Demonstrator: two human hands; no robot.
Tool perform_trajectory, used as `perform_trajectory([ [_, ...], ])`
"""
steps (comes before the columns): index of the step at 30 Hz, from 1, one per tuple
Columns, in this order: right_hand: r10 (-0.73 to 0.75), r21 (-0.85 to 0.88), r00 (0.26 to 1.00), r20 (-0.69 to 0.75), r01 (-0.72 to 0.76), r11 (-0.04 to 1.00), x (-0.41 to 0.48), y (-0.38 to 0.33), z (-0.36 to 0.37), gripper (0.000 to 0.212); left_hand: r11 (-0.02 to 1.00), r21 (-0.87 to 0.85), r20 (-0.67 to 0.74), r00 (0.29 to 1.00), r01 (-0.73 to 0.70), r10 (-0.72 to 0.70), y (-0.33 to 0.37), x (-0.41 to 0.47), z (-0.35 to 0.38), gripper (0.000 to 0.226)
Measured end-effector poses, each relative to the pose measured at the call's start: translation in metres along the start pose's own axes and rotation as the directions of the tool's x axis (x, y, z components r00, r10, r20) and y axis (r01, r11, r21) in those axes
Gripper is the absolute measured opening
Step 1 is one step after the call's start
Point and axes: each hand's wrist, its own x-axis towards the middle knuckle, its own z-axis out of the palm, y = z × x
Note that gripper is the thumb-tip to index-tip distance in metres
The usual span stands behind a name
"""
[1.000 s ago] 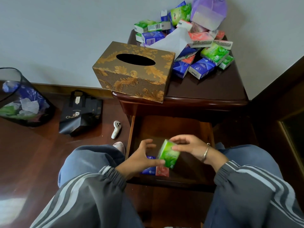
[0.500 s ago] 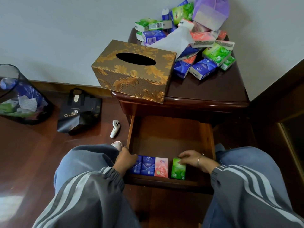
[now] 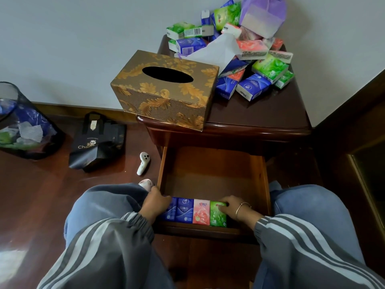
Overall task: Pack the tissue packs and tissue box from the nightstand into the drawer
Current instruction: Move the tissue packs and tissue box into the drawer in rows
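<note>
Tissue box [image 3: 164,90] on nightstand [image 3: 260,113], wooden floor [image 3: 41,195]

Soft, even daylight, moderately bright, no hard shadows. White glare patch on floor [image 3: 12,261] at lower left. Glossy streak along nightstand [image 3: 260,130] front lip. Drawer [image 3: 212,174] dim at the back, under the overhang. Wide-angle bend: wall [image 3: 62,49] base curves, corners stretch. Sleeves [image 3: 308,245] at the bottom slightly soft.

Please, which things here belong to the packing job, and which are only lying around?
Job: drawer; row of packs inside; green pack in the right hand; left hand; gold tissue box; pile of packs; nightstand.
Lying about: black bag; waste bin; white gadget on the floor.
</note>
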Motion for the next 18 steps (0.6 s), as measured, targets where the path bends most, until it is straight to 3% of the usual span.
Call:
perform_trajectory([
  [4,0.004,-0.019,0.999,0.044,-0.003,1.000,-0.001,0.001,-0.001,0.036,1.000,0.004,0.020,1.000,0.000,0.000,0.003,-0.002,-0.002,0.048],
  [9,0.033,-0.045,0.995,0.094,-0.029,0.999,-0.009,-0.007,-0.005,0.056,0.999,-0.040,0.072,0.997,0.014,-0.011,0.008,-0.010,-0.005,0.048],
  [14,-0.072,-0.027,0.995,-0.076,0.070,0.997,-0.039,-0.041,-0.040,0.057,0.988,-0.024,0.026,0.988,-0.150,0.151,0.017,-0.020,-0.012,0.047],
  [18,-0.271,0.146,0.922,-0.277,0.319,0.936,-0.090,-0.058,-0.096,0.036,0.920,0.178,-0.116,0.921,-0.350,0.373,0.036,-0.045,-0.017,0.057],
])
